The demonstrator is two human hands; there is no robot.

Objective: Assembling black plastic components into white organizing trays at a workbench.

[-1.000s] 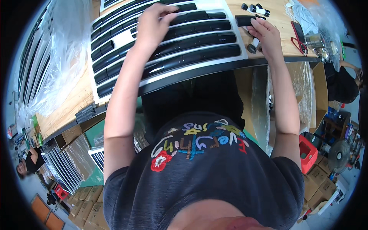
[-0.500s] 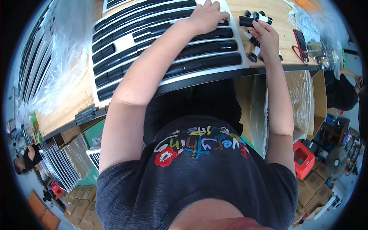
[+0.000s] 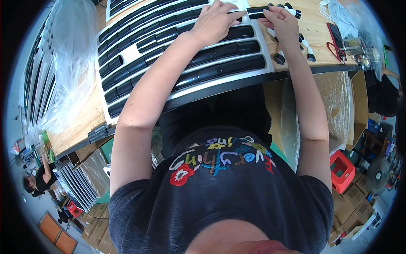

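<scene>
My right hand [image 3: 283,24] pinches a short glossy black tube [image 3: 256,12], held level at the right edge of a white tray [image 3: 270,67]. Long rows of black tubes [image 3: 228,54] fill that tray, with one white gap on the left. My left hand [image 3: 215,24] lies over the right end of a row, fingers spread, its thumb side near the held tube. Whether its fingertips press on a tube is hard to see. Several small black-and-white caps [image 3: 279,57] lie scattered on the table around my right hand.
Clear plastic film [image 3: 69,72] covers more rows at the left. Red-handled scissors [image 3: 337,53], a dark phone [image 3: 334,33] and a glass container [image 3: 355,46] sit at the right. Below the table's front edge are an open carton [image 3: 359,97] and a red stool [image 3: 341,171].
My right hand has moved left and up, bringing the black tube to the tray's edge by my left hand. My left hand has shifted slightly left, its fingers more spread.
</scene>
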